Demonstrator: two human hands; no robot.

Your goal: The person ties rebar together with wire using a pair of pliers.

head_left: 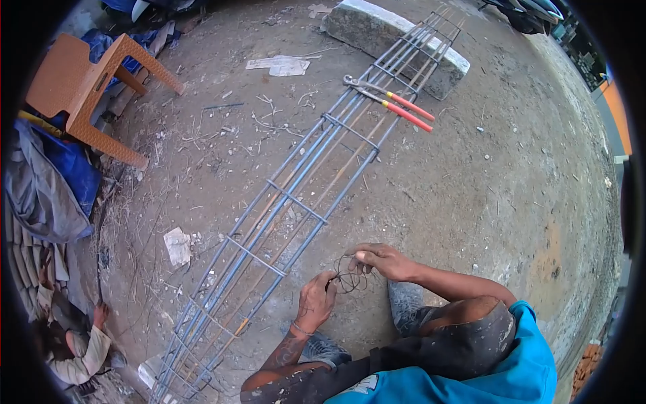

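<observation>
Between my two hands is a loose tangle of thin dark wire (pixel 352 281). My left hand (pixel 316 299) pinches its left side, fingers closed. At the upper right of the tangle, my right hand (pixel 382 261) also grips the wire with thumb and fingers together. Just beyond them a long cage of steel rebar (pixel 269 219) runs diagonally, with crosswise stirrups along its bars. Red-handled pincers (pixel 393 101) lie across the cage's far part, jaws to the left and handles to the right.
A concrete block (pixel 397 44) supports the cage's far end. An orange plastic chair (pixel 87 87) stands at upper left by blue tarps (pixel 67 168). Another person's sleeve (pixel 84 360) shows at lower left. Paper scraps (pixel 178 246) and wire bits lie on the ground. A motorbike (pixel 528 15) is at upper right.
</observation>
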